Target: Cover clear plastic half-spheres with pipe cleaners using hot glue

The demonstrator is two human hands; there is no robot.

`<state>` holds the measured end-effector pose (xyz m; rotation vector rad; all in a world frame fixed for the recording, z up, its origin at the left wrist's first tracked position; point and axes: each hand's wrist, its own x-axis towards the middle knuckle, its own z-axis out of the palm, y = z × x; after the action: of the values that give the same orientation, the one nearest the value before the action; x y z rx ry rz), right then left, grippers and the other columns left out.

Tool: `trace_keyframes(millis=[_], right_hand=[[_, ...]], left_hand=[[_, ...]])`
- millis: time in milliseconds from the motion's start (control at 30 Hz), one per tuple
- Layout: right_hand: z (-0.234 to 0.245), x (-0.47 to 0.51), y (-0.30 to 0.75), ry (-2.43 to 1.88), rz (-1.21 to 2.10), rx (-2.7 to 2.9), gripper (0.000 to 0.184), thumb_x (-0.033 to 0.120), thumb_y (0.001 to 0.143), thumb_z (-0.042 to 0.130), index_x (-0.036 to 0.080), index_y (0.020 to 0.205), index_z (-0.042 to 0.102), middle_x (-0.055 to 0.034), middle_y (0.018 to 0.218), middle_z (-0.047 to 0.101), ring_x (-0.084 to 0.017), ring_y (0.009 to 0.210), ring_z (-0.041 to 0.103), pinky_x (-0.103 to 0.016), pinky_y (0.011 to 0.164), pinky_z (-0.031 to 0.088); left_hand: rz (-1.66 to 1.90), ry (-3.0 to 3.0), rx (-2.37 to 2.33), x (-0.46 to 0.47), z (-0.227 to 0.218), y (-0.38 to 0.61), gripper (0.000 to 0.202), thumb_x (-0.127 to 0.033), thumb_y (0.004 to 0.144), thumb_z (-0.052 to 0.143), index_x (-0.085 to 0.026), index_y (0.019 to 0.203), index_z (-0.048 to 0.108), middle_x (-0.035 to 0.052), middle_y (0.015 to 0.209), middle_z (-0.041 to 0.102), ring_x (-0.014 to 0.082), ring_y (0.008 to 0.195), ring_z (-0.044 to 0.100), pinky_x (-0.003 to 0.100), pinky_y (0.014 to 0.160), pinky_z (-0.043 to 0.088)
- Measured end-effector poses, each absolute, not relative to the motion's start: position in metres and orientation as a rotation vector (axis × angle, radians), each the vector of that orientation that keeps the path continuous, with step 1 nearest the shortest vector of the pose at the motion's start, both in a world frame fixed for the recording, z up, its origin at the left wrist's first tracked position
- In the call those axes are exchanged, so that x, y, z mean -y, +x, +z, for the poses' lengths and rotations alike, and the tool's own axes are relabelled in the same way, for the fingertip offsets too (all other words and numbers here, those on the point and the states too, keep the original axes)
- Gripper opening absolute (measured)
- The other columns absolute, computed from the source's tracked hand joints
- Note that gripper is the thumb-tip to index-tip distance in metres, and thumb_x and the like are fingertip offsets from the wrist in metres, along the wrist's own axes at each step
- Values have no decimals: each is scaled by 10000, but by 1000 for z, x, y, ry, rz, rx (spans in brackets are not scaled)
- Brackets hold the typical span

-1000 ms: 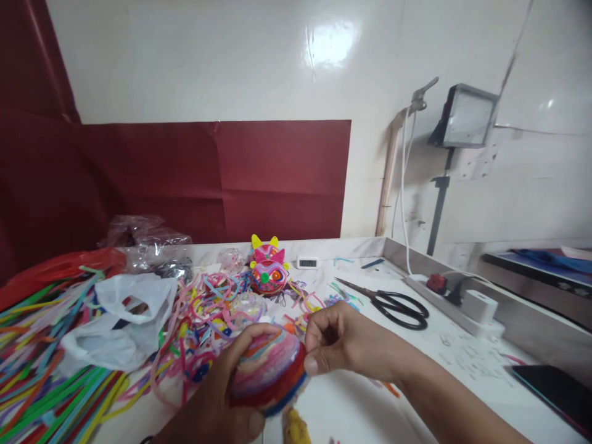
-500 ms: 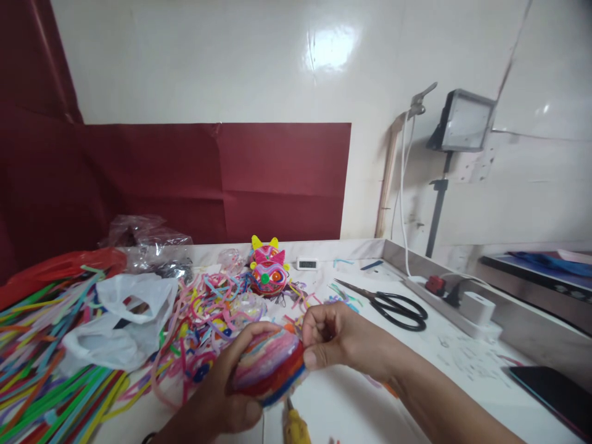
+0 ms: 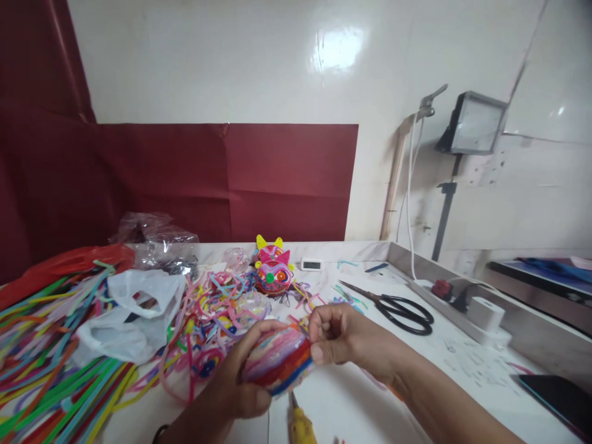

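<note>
My left hand (image 3: 235,385) is wrapped round a ball covered in coloured pipe cleaners (image 3: 277,357), mostly pink, red and blue, held just above the white table (image 3: 444,357). My right hand (image 3: 345,336) is closed in a pinch against the ball's right edge; what its fingertips hold is too small to make out. A yellow-handled tool (image 3: 300,425) lies on the table just below the ball.
A tangle of pipe cleaners (image 3: 217,302) and long straight ones (image 3: 46,370) cover the left side, with a white plastic bag (image 3: 129,314). A finished colourful cat-like figure (image 3: 272,271), black scissors (image 3: 402,308), a small digital display (image 3: 311,264) and a power strip (image 3: 467,308) lie beyond.
The ball has tilted slightly in my hands and the yellow tool has come more into view below. The camera has shifted a little left; both hands stay on the ball.
</note>
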<state>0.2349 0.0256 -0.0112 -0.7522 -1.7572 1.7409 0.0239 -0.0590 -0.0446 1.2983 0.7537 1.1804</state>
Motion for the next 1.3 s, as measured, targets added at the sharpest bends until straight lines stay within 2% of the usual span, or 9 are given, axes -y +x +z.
trace_keyframes(millis=[233, 367, 533, 600, 800, 900, 1100, 1300], right_hand=[[-14, -26, 233, -796, 1691, 1756, 482, 460, 470, 911, 163, 651, 578, 94, 510, 462, -46, 468, 313, -211, 436, 179], [-14, -26, 232, -795, 1685, 1740, 475, 466, 495, 903, 167, 667, 576, 91, 523, 464, -51, 478, 310, -213, 448, 191], [-14, -26, 233, -793, 1704, 1728, 451, 415, 488, 915, 168, 664, 582, 85, 537, 481, -53, 480, 313, -218, 455, 184], [-14, -26, 234, -791, 1711, 1725, 449, 410, 484, 918, 167, 654, 581, 90, 526, 469, -51, 475, 305, -219, 453, 182], [-12, -24, 233, -781, 1736, 1716, 470, 450, 482, 915, 163, 641, 578, 91, 510, 462, -44, 464, 293, -216, 445, 173], [-12, -23, 233, -776, 1750, 1705, 473, 460, 490, 911, 166, 631, 567, 95, 508, 452, -43, 463, 292, -214, 444, 174], [-14, -25, 233, -778, 1772, 1683, 463, 422, 483, 922, 171, 653, 572, 94, 517, 474, -44, 462, 308, -213, 440, 172], [-15, -26, 232, -778, 1784, 1683, 464, 447, 496, 914, 166, 650, 578, 93, 509, 472, -42, 457, 311, -211, 442, 183]], left_hand=[[1205, 1161, -704, 62, -48, 25, 607, -173, 639, 694, -276, 1227, 585, 25, 1071, 712, 255, 990, 626, 344, 848, 483], [1236, 1089, -647, 59, -57, 24, 572, -202, 670, 673, -269, 1232, 585, 41, 1095, 714, 282, 1008, 638, 389, 821, 522], [1236, 1029, -665, 55, -64, 22, 621, -197, 681, 681, -257, 1284, 543, 62, 1178, 701, 326, 1108, 615, 483, 896, 512], [1231, 1019, -679, 56, -62, 22, 653, -198, 674, 684, -239, 1307, 527, 70, 1174, 701, 326, 1107, 616, 476, 905, 503], [1233, 1037, -620, 59, -53, 24, 611, -200, 680, 681, -225, 1278, 563, 35, 963, 727, 307, 1056, 631, 434, 883, 510], [1233, 1032, -630, 59, -52, 24, 595, -199, 681, 689, -240, 1263, 574, 30, 1016, 718, 313, 1107, 604, 434, 888, 516], [1208, 1028, -655, 57, -58, 21, 644, -194, 676, 670, -242, 1303, 537, 69, 1264, 663, 348, 1219, 539, 459, 942, 462], [1222, 1028, -721, 58, -58, 21, 695, -240, 645, 693, -239, 1320, 527, 51, 1228, 694, 319, 1207, 545, 395, 992, 367]])
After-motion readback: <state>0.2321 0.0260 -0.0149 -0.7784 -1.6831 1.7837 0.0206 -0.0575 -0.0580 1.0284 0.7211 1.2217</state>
